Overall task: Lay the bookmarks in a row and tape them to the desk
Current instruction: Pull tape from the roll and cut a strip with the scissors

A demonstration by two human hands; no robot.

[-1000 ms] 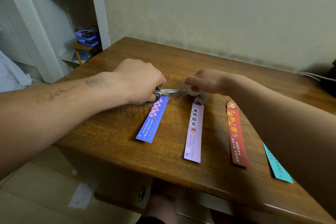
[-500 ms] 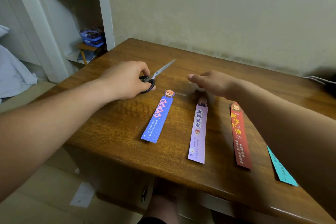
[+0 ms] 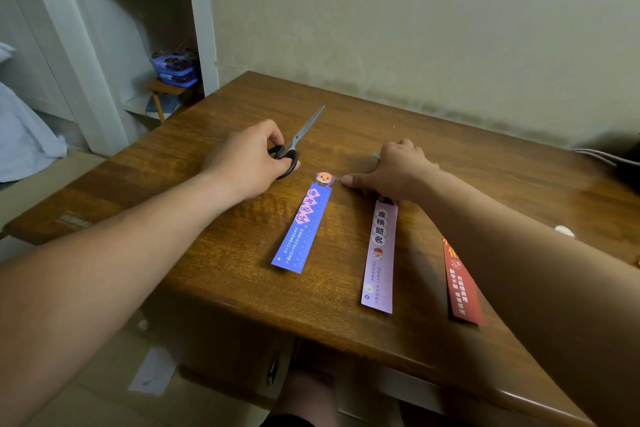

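The blue bookmark (image 3: 300, 229) lies flat on the table (image 3: 214, 229). Its long axis runs from the near edge away and slightly right, with the cartoon-head end farthest from the person. The lilac bookmark (image 3: 380, 253) lies to its right, roughly parallel, with the red bookmark (image 3: 459, 284) beyond that, so the three form a row with gaps between them. The right hand (image 3: 394, 170) rests palm down over the lilac bookmark's far end. Its thumb stretches left, and the tip sits just beside the blue bookmark's head end. The next taping spot is probably there, directly left of the thumb, with the strip laid across the short axis. The left hand (image 3: 247, 158) is just left of that same end. Its fingers are curled through the loops of the scissors (image 3: 299, 139), whose blades are together, pointing away and right, clear of the paper. I cannot tell whether the right hand's bent fingers hold anything. No tape is plainly visible, and a grey bit (image 3: 376, 155) by its knuckles is too blurred to name. The right forearm covers the red bookmark's far end and anything further right.
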